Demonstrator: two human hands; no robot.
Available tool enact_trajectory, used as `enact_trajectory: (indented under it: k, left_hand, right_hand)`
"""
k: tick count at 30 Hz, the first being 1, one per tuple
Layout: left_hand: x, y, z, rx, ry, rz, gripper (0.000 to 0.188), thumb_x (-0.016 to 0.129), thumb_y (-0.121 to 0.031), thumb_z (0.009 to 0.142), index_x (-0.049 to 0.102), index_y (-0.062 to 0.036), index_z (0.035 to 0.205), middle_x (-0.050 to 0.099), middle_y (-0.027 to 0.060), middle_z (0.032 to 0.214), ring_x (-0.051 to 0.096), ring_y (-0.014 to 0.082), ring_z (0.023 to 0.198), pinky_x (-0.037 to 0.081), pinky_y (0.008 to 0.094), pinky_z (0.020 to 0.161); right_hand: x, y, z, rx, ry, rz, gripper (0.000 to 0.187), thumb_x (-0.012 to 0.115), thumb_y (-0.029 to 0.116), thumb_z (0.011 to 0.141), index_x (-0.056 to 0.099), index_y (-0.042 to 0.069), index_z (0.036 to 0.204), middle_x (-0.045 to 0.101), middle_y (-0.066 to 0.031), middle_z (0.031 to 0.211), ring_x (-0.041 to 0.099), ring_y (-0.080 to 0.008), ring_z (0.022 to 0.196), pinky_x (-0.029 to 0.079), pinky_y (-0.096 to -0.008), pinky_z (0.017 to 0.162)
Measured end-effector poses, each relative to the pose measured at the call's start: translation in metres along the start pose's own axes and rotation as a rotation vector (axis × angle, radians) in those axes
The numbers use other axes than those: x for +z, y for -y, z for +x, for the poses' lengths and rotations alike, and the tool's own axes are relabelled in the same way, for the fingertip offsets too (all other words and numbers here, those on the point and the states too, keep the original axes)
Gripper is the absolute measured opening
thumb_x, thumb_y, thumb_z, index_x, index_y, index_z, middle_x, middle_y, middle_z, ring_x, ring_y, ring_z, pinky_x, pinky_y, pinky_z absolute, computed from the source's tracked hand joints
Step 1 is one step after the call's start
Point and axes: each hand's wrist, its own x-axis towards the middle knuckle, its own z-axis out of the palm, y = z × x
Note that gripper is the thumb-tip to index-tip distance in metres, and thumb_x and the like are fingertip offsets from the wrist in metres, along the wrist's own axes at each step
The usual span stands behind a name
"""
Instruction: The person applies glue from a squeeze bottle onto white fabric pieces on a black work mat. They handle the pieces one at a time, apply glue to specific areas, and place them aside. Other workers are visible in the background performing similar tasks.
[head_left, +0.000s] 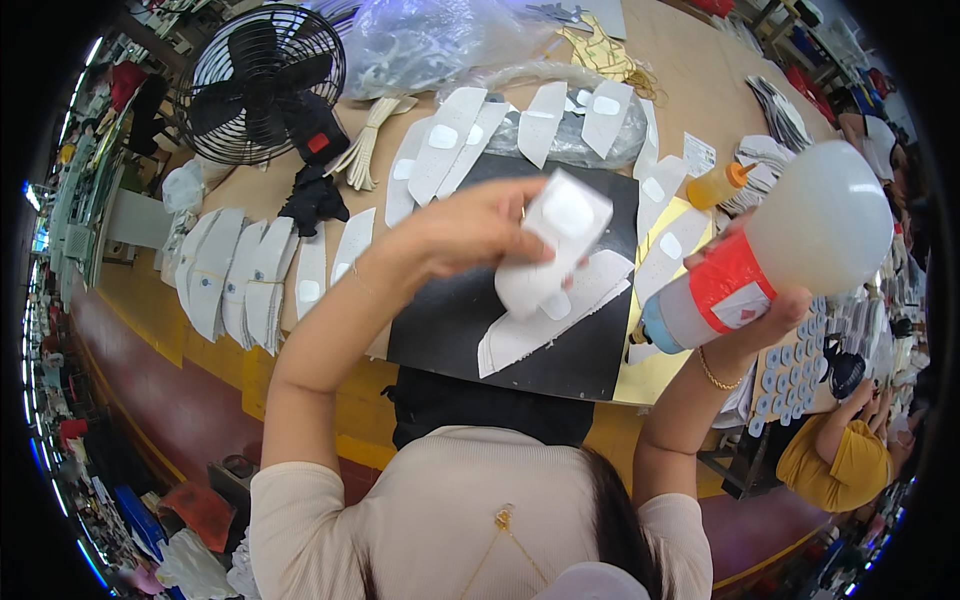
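My left hand pinches a white cut piece that carries a shiny rounded patch. It is raised over the black board in front of me. Below it, on the board, lie more white pieces, overlapping, with another shiny patch. My right hand is wrapped round a large translucent squeeze bottle with a red band. The bottle is tilted, its narrow end pointing down and left near the board's right edge. Part of that hand is hidden behind the bottle.
Several white pieces with patches ring the board. Banded stacks lie at the left. A black fan stands at the back left, beside a clear plastic bag. A small amber bottle and a person in yellow are on the right.
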Motion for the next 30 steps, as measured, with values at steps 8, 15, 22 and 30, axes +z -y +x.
enact_trajectory:
  k: [8,15,22,30]
  left_hand:
    - [-0.100,0.026,0.022,0.385,-1.068,1.200,0.078,0.074,-0.017,0.079,0.032,-0.0034,0.143,0.054,0.0212,0.117,0.059,0.0288,0.105,0.049,0.0385,0.089]
    - [-0.004,0.098,-0.009,0.197,-0.484,1.098,0.060,0.078,-0.035,0.076,0.059,-0.0003,0.122,0.057,0.0163,0.100,0.056,0.0272,0.088,0.047,0.0350,0.081]
    - [0.040,0.125,-0.020,0.397,-0.571,1.360,0.049,0.075,-0.022,0.078,0.059,-0.0005,0.119,0.056,0.0138,0.102,0.052,0.0292,0.090,0.043,0.0374,0.085]
    - [0.044,0.102,-0.015,0.085,-0.445,0.959,0.034,0.071,-0.006,0.081,0.056,0.0019,0.111,0.064,0.0084,0.090,0.061,0.0217,0.077,0.049,0.0339,0.070]
  right_hand:
    - [-0.004,0.000,-0.001,-0.055,0.074,0.075,0.080,0.062,0.056,0.079,0.038,-0.010,0.118,0.051,-0.0205,0.095,0.063,-0.0249,0.073,0.061,-0.0381,0.059]
    - [-0.011,-0.007,-0.002,-0.030,0.059,0.161,0.080,0.061,0.057,0.082,0.037,-0.011,0.118,0.052,-0.0221,0.097,0.065,-0.0279,0.074,0.061,-0.0399,0.060]
    - [-0.024,-0.021,-0.007,-0.098,-0.054,-0.153,0.089,0.074,0.061,0.071,0.044,-0.006,0.122,0.060,-0.0185,0.104,0.068,-0.0276,0.084,0.060,-0.0392,0.068]
    - [-0.007,-0.020,-0.011,-0.048,-0.033,-0.179,0.088,0.076,0.061,0.070,0.048,-0.004,0.122,0.062,-0.0164,0.105,0.066,-0.0247,0.092,0.058,-0.0393,0.077]
